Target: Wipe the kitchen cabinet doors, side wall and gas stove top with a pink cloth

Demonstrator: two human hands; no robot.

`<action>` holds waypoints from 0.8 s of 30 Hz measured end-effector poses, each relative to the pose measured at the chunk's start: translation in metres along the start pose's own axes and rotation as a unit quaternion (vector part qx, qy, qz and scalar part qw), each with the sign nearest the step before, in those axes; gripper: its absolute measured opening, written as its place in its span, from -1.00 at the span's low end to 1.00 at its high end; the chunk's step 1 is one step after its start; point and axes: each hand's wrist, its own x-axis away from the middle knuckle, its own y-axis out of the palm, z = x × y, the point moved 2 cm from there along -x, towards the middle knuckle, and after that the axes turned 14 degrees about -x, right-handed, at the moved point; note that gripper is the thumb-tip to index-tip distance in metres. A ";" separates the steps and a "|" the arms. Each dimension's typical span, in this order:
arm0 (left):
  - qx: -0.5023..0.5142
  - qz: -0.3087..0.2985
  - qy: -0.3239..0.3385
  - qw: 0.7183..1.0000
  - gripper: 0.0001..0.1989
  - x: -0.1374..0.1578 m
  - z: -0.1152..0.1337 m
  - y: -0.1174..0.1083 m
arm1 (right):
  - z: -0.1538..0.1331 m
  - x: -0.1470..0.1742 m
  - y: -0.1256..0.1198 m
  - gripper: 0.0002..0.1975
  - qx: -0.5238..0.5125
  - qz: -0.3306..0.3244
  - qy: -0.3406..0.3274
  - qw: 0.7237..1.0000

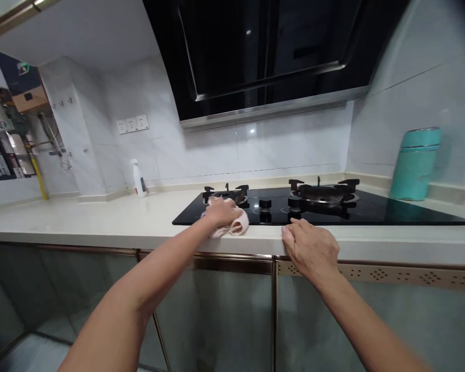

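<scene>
My left hand (221,211) presses a pale pink cloth (239,223) onto the left front of the black glass gas stove (380,212), right by the left burner (227,195). The cloth bunches under my fingers and hangs toward the counter's front edge. My right hand (312,247) rests at the front edge of the white countertop (395,235), its fingers drawn together and curled, with no object visible in them. Just beyond it are the stove's black knobs (265,204) and the right burner (324,193).
A teal lidded container (415,165) stands behind the stove's right end. A white spray bottle (138,180) is at the back left by the wall. Overhead juts a black range hood (271,57). Cabinet doors (217,315) run below the counter.
</scene>
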 end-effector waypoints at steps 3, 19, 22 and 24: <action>0.009 -0.006 0.057 0.998 -0.43 0.011 0.053 0.000 | 0.000 0.000 -0.002 -0.58 -0.016 -0.009 0.002 1.000; 0.000 0.037 -0.007 0.999 -0.62 0.071 -0.065 -0.008 | 0.009 0.005 -0.006 -0.53 -0.035 -0.064 -0.022 0.997; -0.047 0.047 -0.084 0.994 -0.64 0.080 -0.114 -0.013 | 0.007 0.004 -0.007 -0.54 -0.025 -0.058 -0.019 0.998; -0.073 0.060 -0.127 0.987 -0.62 0.080 -0.139 -0.015 | 0.005 0.003 -0.006 -0.54 -0.013 -0.055 -0.018 0.998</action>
